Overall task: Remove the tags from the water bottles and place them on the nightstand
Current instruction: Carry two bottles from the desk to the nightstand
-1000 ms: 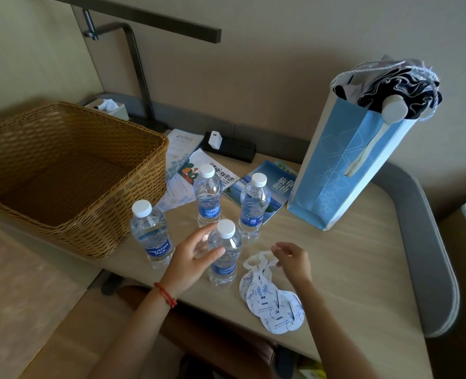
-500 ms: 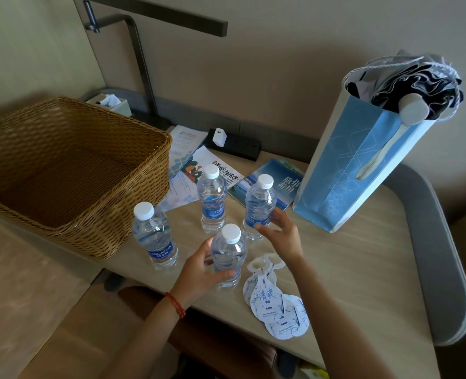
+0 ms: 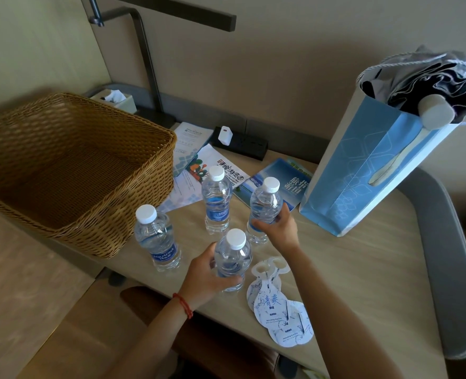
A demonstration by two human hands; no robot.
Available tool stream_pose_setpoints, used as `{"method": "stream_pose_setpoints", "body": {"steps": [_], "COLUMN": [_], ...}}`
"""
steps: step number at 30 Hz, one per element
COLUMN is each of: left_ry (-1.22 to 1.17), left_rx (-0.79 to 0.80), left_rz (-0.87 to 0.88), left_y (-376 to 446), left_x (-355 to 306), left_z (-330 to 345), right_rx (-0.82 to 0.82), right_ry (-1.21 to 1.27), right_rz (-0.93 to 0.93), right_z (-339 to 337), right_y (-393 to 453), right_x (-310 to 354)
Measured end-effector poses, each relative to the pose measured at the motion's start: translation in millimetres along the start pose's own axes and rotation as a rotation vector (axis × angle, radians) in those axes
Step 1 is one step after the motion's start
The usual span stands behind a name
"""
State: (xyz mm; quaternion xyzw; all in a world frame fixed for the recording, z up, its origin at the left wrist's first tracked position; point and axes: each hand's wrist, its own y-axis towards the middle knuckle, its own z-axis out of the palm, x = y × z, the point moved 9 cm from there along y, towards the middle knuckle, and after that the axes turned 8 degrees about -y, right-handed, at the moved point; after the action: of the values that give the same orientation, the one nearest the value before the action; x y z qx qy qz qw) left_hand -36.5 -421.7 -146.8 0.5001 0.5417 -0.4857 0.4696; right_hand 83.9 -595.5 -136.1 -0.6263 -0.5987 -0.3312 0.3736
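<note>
left hand (image 3: 207, 277) grips near bottle (image 3: 233, 259) | right hand (image 3: 277, 228) grips far bottle (image 3: 264, 207) | tags (image 3: 277, 305) lie off beside right wrist | advice: lift both upright, grip bodies low

Four bottles (image 3: 216, 203) stood clustered mid-surface (image 3: 363, 269), hemmed by the wicker basket (image 3: 70, 170) on the left and the tall blue bag (image 3: 363, 181) on the right. Bare wood lay open right of the tags (image 3: 278, 310); brochures (image 3: 275, 184) and a power strip (image 3: 240, 142) filled the back.
</note>
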Motion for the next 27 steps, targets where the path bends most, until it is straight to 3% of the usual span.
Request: {"method": "stream_pose_setpoints", "body": {"steps": [5,16,27], "left_ry": [-0.097,-0.213,-0.453], "left_rx": [-0.032,-0.144,-0.452], "left_rz": [-0.026,-0.007,-0.034], "left_y": [5,-19,-97], "left_x": [-3,-37,-62], "left_z": [-5,-17,-49], "right_rx": [0.025,0.192,0.456], "right_ry": [0.004,0.299,0.443], "right_rz": [-0.031,-0.034,-0.055], "right_z": [-3,-28,-4], "right_y": [-8,-49,-107], "right_x": [1,11,58]}}
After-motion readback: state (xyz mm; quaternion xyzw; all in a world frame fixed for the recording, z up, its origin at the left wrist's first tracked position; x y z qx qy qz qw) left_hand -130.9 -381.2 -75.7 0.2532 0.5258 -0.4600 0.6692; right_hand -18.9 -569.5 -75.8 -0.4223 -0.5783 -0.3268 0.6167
